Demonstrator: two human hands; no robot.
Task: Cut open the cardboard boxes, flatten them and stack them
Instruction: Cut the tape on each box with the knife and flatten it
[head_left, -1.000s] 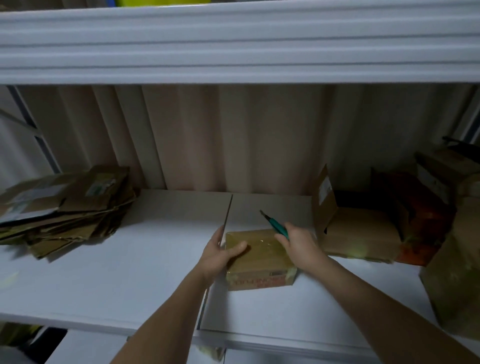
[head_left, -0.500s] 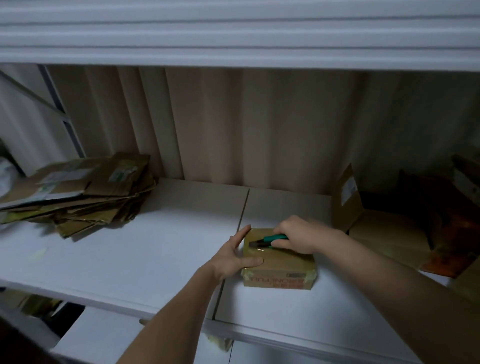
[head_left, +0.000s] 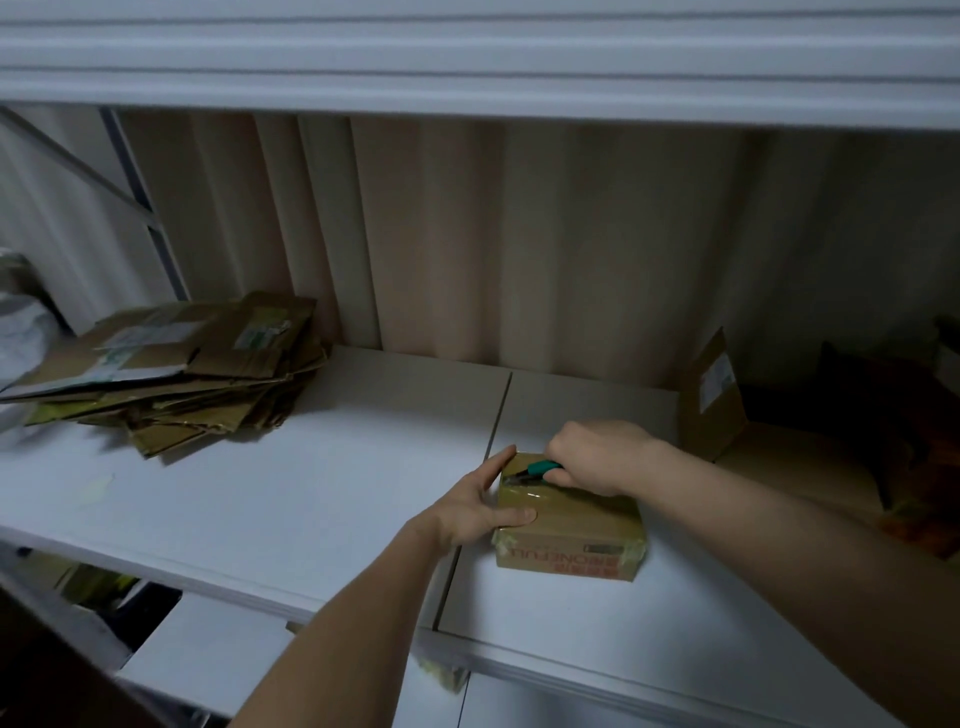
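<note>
Cardboard box (head_left: 569, 525), small and sealed with glossy tape, lies flat on the white shelf (head_left: 311, 493), just right of the seam between two shelf boards. Its long axis runs left to right, with the printed side facing the viewer. Left hand (head_left: 475, 506) steadies the box's left end, thumb pressed on the top, fingers straight along the far left corner. Right hand (head_left: 597, 457) is curled around a green-handled utility knife (head_left: 535, 470), whose blade points left and meets the tape at the far left of the top face. Judged next move: a cut drawn rightward along the long axis, away from the left hand. Flattened cardboard stack (head_left: 171, 379) lies well apart to the left.
</note>
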